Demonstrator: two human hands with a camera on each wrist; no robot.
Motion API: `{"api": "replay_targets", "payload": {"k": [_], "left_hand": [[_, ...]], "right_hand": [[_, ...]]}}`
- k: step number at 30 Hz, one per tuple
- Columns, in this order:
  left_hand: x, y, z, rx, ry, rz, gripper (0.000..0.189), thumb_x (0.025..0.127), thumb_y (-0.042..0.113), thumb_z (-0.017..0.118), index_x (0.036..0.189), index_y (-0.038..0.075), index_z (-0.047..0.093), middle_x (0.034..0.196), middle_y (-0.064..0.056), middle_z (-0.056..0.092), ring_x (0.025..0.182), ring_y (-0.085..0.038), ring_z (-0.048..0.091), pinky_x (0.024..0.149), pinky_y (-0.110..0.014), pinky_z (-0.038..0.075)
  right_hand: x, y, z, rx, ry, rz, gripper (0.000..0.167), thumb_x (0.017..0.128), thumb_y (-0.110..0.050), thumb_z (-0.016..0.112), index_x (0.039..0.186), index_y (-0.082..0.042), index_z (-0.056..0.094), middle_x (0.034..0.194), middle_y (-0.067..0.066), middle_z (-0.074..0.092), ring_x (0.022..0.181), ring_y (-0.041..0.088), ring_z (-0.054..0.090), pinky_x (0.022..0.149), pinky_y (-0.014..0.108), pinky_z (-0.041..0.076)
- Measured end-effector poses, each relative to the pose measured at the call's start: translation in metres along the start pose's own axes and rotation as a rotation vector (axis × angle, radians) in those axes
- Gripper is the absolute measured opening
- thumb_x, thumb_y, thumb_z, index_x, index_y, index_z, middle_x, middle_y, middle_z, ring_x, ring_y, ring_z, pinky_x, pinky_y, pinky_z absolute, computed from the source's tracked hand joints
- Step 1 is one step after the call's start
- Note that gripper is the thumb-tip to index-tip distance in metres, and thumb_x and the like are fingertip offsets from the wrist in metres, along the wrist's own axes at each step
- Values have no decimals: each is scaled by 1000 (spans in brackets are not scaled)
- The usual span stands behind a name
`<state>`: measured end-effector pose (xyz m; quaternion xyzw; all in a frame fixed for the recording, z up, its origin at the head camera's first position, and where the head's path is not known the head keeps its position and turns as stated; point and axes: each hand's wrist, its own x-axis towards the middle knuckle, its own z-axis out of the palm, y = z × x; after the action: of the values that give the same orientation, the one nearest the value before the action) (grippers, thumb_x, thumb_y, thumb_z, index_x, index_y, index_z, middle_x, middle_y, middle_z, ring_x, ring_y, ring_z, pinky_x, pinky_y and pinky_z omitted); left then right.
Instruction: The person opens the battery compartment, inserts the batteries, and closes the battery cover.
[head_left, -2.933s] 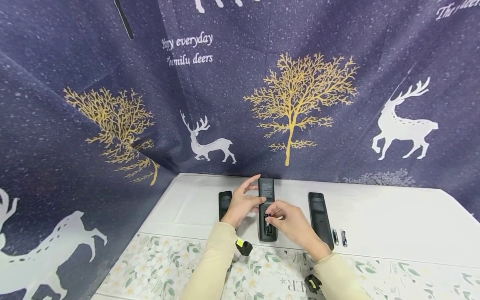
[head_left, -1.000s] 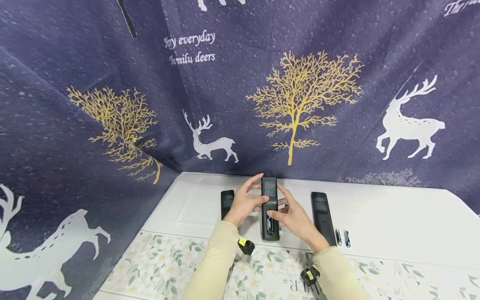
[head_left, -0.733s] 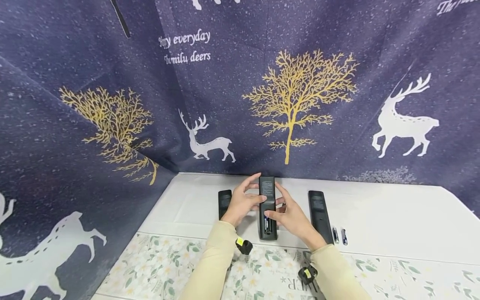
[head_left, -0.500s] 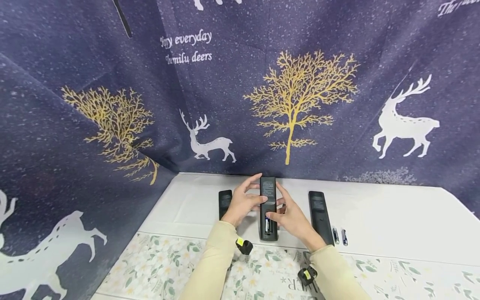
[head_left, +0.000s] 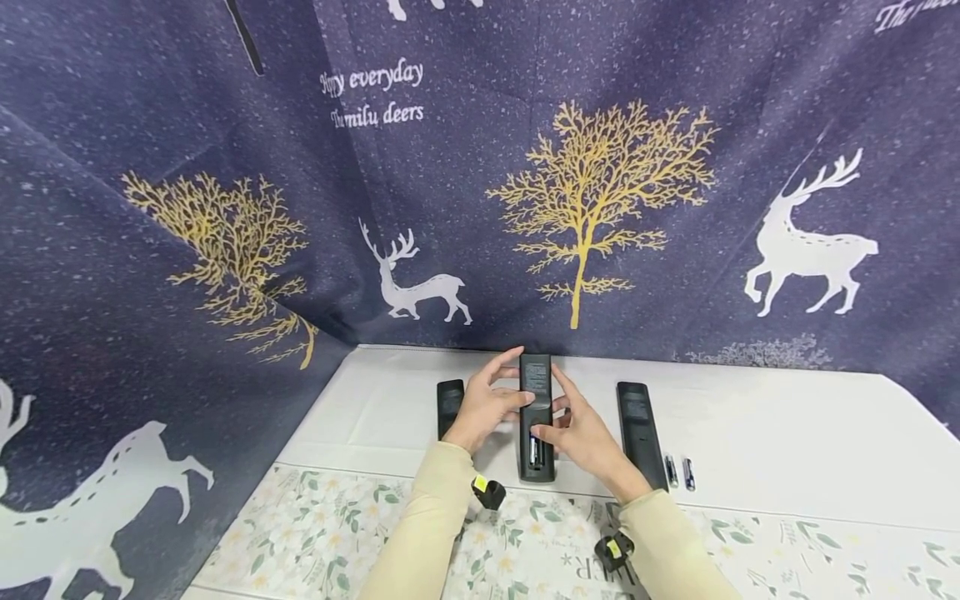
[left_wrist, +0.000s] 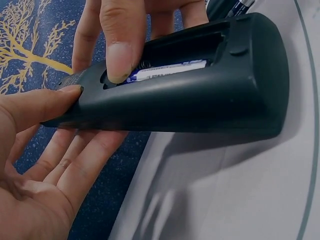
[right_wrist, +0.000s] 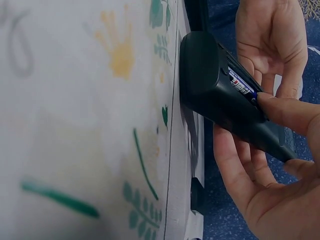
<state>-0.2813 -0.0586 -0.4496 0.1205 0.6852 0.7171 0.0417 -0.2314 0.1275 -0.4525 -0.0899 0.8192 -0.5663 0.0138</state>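
Note:
A black remote control (head_left: 536,379) is held back side up over the white table, its battery compartment uncovered. My left hand (head_left: 486,410) grips it from the left, thumb on the back and fingers underneath, as the left wrist view shows. From the right, my right hand (head_left: 587,437) wraps its fingers round the remote's side. Its thumb presses on one end of a blue and white battery (left_wrist: 172,70) lying in the compartment's left slot. Beside that battery, the other slot shows dark in the left wrist view. The right wrist view shows the same battery (right_wrist: 241,84) under the thumb tip.
A second remote (head_left: 449,404) lies left of my left hand, partly hidden by it. Another remote (head_left: 642,433) lies to the right, with two loose batteries (head_left: 680,472) beside it. A dark blue cloth printed with deer (head_left: 427,296) hangs behind the white table (head_left: 787,442).
Earlier my right hand pinched at the compartment from above; now its fingers wrap the remote's right side and its thumb presses the battery. The left hand keeps its grip.

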Motion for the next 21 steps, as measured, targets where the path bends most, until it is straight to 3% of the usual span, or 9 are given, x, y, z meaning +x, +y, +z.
{"api": "replay_targets", "payload": {"k": [21], "left_hand": [[-1, 1, -1, 11, -4, 3, 74, 91, -7, 80, 153, 28, 60, 133, -15, 61, 92, -22, 75, 72, -44, 66]], "right_hand": [[1, 2, 0, 10, 7, -16, 103, 92, -6, 83, 172, -21, 20, 121, 17, 54, 84, 22, 63, 68, 42, 63]]}}
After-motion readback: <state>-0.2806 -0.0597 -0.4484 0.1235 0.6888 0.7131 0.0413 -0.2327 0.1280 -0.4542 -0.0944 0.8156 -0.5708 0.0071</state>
